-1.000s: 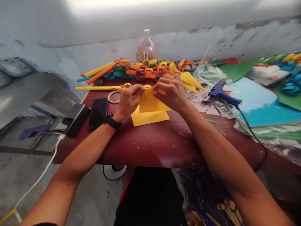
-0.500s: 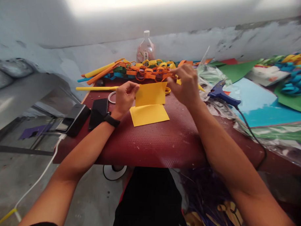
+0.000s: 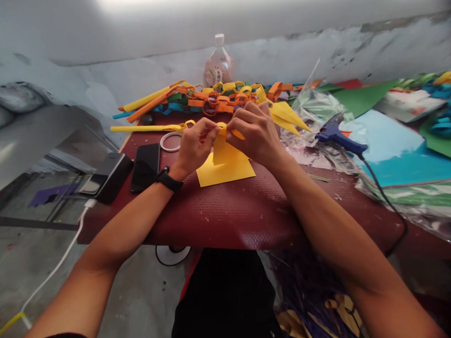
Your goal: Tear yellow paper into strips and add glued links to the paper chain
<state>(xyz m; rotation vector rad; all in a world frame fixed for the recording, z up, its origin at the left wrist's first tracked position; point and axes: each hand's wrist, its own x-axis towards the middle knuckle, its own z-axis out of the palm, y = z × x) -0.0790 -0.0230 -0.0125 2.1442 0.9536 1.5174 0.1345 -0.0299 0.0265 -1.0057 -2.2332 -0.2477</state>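
Note:
My left hand (image 3: 197, 144) has its thumb and fingers pinched on the upper left of a yellow paper sheet (image 3: 222, 155). My right hand (image 3: 254, 133) closes on the same sheet from the right, its fingers curled over the top edge. Between my fingertips that edge looks bent round into a curl. The sheet hangs upright above more yellow paper (image 3: 230, 176) lying flat on the table; whether the two are joined I cannot tell. Beyond my hands lies a paper chain (image 3: 216, 103) of orange and yellow loops.
On the dark red table (image 3: 224, 218), a black phone (image 3: 145, 167) and a white ring (image 3: 170, 142) lie to the left. A blue glue gun (image 3: 341, 136) sits at right with its cord trailing. A plastic bottle (image 3: 218, 65) stands behind; rolled paper sticks (image 3: 150, 100) lie back left.
My right hand has moved left and down onto the sheet, closing its fingers on it. The sheet's top edge, flat before, is now curled and the sheet looks narrower.

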